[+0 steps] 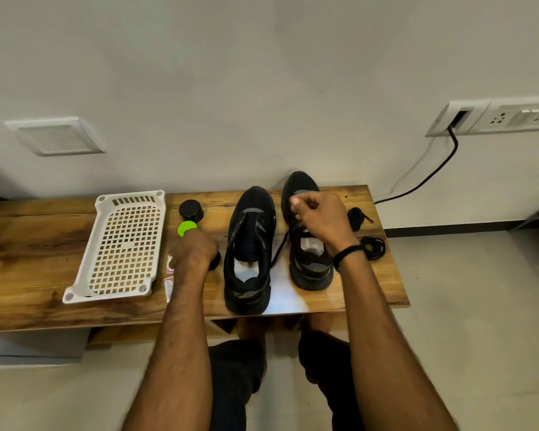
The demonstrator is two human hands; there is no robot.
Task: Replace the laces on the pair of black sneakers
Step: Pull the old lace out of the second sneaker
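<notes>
Head view, right grip [318, 223] pinching lace [280, 249] atop right sneaker [311, 276]

On the wooden bench [28, 250] two black sneakers stand side by side, toes toward the wall. The right hand [319, 220] curls over the right sneaker [308, 272] and pinches a black lace [279, 248] whose loose end trails down between the shoes. The left hand [193, 251], blurred, hovers beside the left sneaker [251, 244] near a green disc [186, 228] and a black round lid [191, 209]. A white perforated tray [106, 295] lies further left, and two bundles of black laces [373, 247] lie right of the shoes.
</notes>
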